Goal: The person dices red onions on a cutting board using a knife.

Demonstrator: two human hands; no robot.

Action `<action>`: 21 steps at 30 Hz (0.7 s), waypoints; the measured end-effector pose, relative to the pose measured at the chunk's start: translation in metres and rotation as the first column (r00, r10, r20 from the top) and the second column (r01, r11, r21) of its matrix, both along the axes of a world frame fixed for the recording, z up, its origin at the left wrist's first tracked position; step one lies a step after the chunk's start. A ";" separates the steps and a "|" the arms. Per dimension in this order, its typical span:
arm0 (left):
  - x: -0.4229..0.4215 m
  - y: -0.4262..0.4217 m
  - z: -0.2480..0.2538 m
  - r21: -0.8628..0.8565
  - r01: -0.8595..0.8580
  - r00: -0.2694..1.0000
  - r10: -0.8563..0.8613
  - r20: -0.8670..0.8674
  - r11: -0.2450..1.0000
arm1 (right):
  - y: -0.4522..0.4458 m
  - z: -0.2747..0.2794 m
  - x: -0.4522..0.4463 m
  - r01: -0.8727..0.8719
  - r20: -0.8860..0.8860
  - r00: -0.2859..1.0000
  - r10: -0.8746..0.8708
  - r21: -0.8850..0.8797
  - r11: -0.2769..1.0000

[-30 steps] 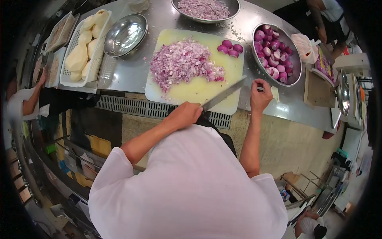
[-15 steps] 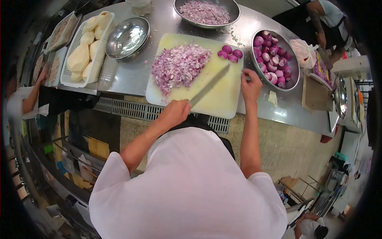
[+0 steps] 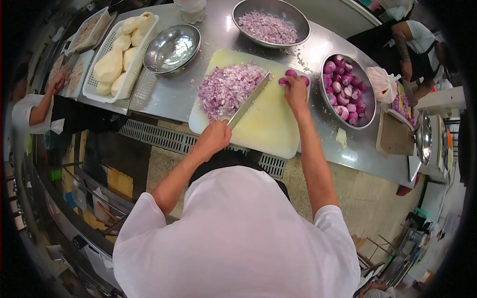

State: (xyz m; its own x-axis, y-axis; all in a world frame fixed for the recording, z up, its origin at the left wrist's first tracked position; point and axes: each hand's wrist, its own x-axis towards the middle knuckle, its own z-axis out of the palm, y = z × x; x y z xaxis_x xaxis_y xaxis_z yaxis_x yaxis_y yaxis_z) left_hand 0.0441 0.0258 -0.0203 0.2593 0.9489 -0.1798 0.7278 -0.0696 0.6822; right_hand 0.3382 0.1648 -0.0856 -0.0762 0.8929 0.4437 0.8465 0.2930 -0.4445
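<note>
My left hand [image 3: 213, 141] is closed round the handle of a knife [image 3: 250, 100]. The blade slants up and away along the right side of a heap of chopped red onion [image 3: 228, 89] on the cutting board [image 3: 268, 131]. At the board's far right corner, my right hand [image 3: 297, 97] reaches down with fingers bent onto a few peeled red onions [image 3: 290, 73]. Its fingertips seem to grip one of them, partly hidden by the hand. To the right stands a metal bowl [image 3: 370, 116] of whole peeled red onions [image 3: 343, 87].
Behind the board is a bowl of chopped onion [image 3: 268, 27]. Left of it sit a shiny metal bowl [image 3: 171, 49] and a white basket [image 3: 124, 89] of large peeled roots [image 3: 109, 64]. A tied plastic bag [image 3: 382, 84] lies right. Co-workers stand at both sides.
My left hand has swung the knife left, up against the chopped heap. My right hand has moved from the board's right edge onto the whole onions. The camera view has shifted slightly.
</note>
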 end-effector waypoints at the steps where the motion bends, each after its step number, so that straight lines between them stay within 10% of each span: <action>1: 0.000 -0.003 0.002 0.001 0.006 1.000 -0.006 -0.024 1.000 | -0.007 0.001 -0.003 0.002 0.001 1.000 -0.002 -0.002 1.000; 6: 0.002 -0.006 0.000 -0.019 0.021 0.998 -0.022 -0.067 1.000 | -0.055 0.012 -0.032 -0.084 -0.175 0.984 0.040 -0.252 0.964; 21: 0.034 0.011 -0.005 0.072 0.083 0.996 -0.082 -0.025 0.994 | -0.078 0.013 -0.058 -0.056 -0.009 0.998 0.055 -0.223 0.973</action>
State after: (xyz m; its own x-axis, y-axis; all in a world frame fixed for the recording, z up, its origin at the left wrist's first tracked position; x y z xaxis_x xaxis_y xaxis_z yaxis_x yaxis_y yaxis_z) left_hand 0.0785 0.0366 -0.0254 0.3338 0.9353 -0.1176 0.7326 -0.1789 0.6567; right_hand 0.2799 0.0872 -0.0725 -0.1271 0.9638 0.2344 0.8303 0.2326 -0.5065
